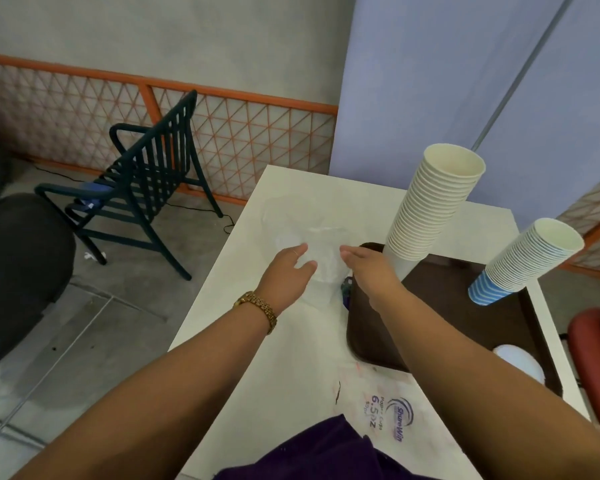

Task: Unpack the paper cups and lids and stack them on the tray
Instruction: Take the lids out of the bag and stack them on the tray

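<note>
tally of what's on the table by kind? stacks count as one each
Cup stacks: 2 (plain, blue-striped)
Tray: 1
Lid: 1
Clear wrappers: 2 (far, printed)
Total: 6

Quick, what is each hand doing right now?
Left hand: open, reaching onto the clear plastic wrap.
Right hand: open, holding nothing, beside the brown tray.

Open counter (257, 358) left of tray (371, 334) for passage, clear plastic wrap (312, 237) ahead; right side blocked by tall white cup stack (433, 209) and blue-striped stack (523, 261).
</note>
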Action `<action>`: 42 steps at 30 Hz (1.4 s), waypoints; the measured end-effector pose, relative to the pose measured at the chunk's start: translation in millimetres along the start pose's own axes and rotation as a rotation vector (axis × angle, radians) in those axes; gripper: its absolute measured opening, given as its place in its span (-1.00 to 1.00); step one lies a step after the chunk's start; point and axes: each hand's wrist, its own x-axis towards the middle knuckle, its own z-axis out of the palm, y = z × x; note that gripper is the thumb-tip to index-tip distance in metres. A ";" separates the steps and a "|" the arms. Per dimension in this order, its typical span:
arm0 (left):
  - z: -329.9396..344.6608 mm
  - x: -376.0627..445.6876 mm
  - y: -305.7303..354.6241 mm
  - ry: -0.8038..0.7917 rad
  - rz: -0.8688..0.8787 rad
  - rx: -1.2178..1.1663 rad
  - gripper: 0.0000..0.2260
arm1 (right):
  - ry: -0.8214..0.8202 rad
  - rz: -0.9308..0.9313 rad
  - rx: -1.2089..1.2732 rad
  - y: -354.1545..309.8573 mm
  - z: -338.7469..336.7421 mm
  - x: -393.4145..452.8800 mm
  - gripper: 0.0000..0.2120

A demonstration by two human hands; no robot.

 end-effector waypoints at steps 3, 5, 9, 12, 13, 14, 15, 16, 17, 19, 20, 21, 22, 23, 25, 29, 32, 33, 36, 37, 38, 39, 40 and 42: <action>-6.9 -24.8 -3.4 0.042 0.034 -0.072 -0.58 | 0.029 -0.019 0.077 2.6 1.2 -25.7 -0.68; -12.9 -42.5 -8.7 0.070 0.020 -0.116 -0.61 | 0.029 -0.003 0.127 3.2 4.2 -44.3 -0.70; -22.8 -79.5 -26.0 0.129 -0.006 -0.169 -0.66 | -0.009 -0.009 0.204 12.2 17.5 -79.4 -0.74; -24.5 -103.7 -43.6 0.174 -0.017 -0.210 -0.70 | -0.030 0.003 0.190 25.9 29.5 -103.6 -0.74; -23.7 -110.7 -50.2 0.191 -0.022 -0.226 -0.72 | -0.053 0.005 0.179 30.4 33.3 -111.5 -0.74; -22.3 -116.7 -56.8 0.209 -0.034 -0.248 -0.75 | -0.080 0.004 0.163 34.9 36.9 -118.9 -0.74; -20.3 -121.4 -63.0 0.228 -0.054 -0.273 -0.78 | -0.105 0.004 0.144 39.6 39.9 -124.7 -0.74; -17.5 -126.9 -68.0 0.254 -0.076 -0.298 -0.81 | -0.134 0.001 0.123 44.1 42.0 -131.1 -0.74; -14.9 -130.9 -72.5 0.286 -0.094 -0.316 -0.84 | -0.160 -0.004 0.104 48.6 43.0 -135.7 -0.74; -9.9 -139.7 -78.0 0.363 -0.123 -0.353 -0.86 | -0.196 -0.031 0.080 56.1 42.9 -142.2 -0.77; -8.3 -142.8 -78.6 0.399 -0.134 -0.383 -0.87 | -0.190 -0.040 0.080 59.0 41.8 -143.5 -0.80; -6.8 -147.1 -79.3 0.435 -0.147 -0.416 -0.87 | -0.174 -0.036 0.087 62.3 40.2 -145.2 -0.83; -5.5 -149.9 -79.2 0.464 -0.163 -0.445 -0.85 | -0.147 -0.023 0.097 65.8 38.7 -145.5 -0.86; -4.4 -152.8 -79.8 0.486 -0.184 -0.464 -0.82 | -0.120 -0.008 0.108 69.4 37.3 -146.6 -0.88; -3.3 -155.2 -82.1 0.502 -0.234 -0.484 -0.75 | -0.096 0.015 0.136 75.9 35.6 -147.8 -0.89; 2.3 -155.8 -92.3 0.423 -0.299 -0.488 -0.59 | -0.133 0.071 0.178 83.9 34.8 -150.5 -0.90; 4.6 -152.4 -97.4 0.369 -0.329 -0.480 -0.51 | -0.159 0.131 0.202 84.1 39.0 -147.6 -0.88; 3.9 -149.1 -97.9 0.347 -0.343 -0.490 -0.50 | -0.169 0.158 0.205 82.8 42.6 -144.7 -0.79; 0.3 -136.7 -99.0 0.254 -0.407 -0.557 -0.49 | -0.192 0.234 0.217 76.8 57.3 -134.7 -0.42; -1.8 -132.6 -99.3 0.213 -0.428 -0.566 -0.50 | -0.198 0.251 0.236 74.6 62.7 -131.0 -0.34; -4.1 -127.4 -100.3 0.169 -0.447 -0.567 -0.49 | -0.204 0.264 0.260 71.5 68.3 -127.9 -0.29; -5.8 -123.3 -102.1 0.128 -0.463 -0.571 -0.47 | -0.211 0.273 0.288 69.2 73.8 -125.4 -0.26; -6.9 -119.9 -103.4 0.090 -0.477 -0.579 -0.44 | -0.219 0.281 0.307 67.4 79.1 -122.6 -0.24; -8.9 -112.1 -108.7 0.006 -0.515 -0.582 -0.39 | -0.242 0.307 0.311 65.9 89.8 -117.8 -0.28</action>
